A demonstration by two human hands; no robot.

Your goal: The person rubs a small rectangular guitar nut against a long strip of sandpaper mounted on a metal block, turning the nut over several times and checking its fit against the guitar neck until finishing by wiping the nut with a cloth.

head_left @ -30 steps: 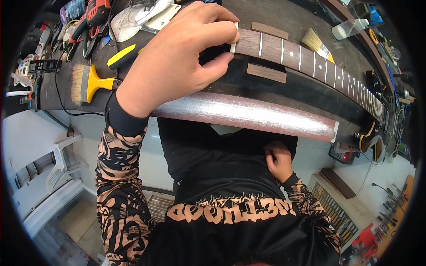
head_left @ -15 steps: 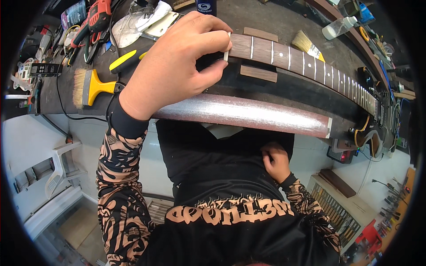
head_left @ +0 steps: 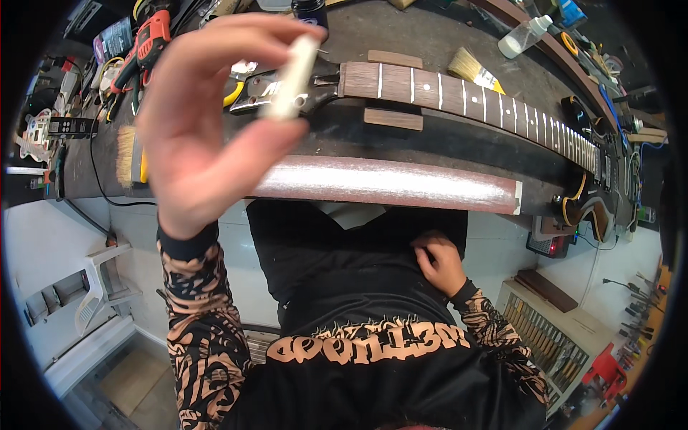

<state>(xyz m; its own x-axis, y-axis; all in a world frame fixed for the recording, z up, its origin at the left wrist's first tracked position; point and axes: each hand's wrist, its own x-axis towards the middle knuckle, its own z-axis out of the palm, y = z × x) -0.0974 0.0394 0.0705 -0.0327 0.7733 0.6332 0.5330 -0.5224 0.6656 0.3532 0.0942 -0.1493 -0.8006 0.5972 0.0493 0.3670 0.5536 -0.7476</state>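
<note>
You're holding the nut (head_left: 292, 75) up close to your face right now, left hand (head_left: 208, 136) raised off the bench, pinching that little off-white bar between thumb and fingertips. It's blurry because it's so near the camera, so I can't tell what the edges look like. Your right hand (head_left: 438, 264) is doing nothing much, loosely curled and resting down on your lap against the black shirt, well apart from the bench.

So to me this is looking like the inspect step: you're eyeing the nut rather than fitting it. The guitar (head_left: 502, 107) is lying flat across the bench (head_left: 437, 29), neck running left to right, and the nut end of the fretboard (head_left: 358, 79) is sitting just below and to the right of your raised fingers. The slot there seems to be waiting empty, though your hand is covering part of the headstock (head_left: 272, 89).

Right along the bench's near edge, the long sanding beam (head_left: 387, 183) is lying, dusted white. Two small wood blocks (head_left: 393, 118) are sitting either side of the neck near the first frets. A brush (head_left: 473, 69) is lying past the neck, another one (head_left: 127, 154) off to the left by the pliers (head_left: 147, 46).

My guess for the next move: either it's going back on the beam for a few more strokes or down into the slot for a test fit. Either way you're needing a square grip and probably that right hand steadying the neck.
</note>
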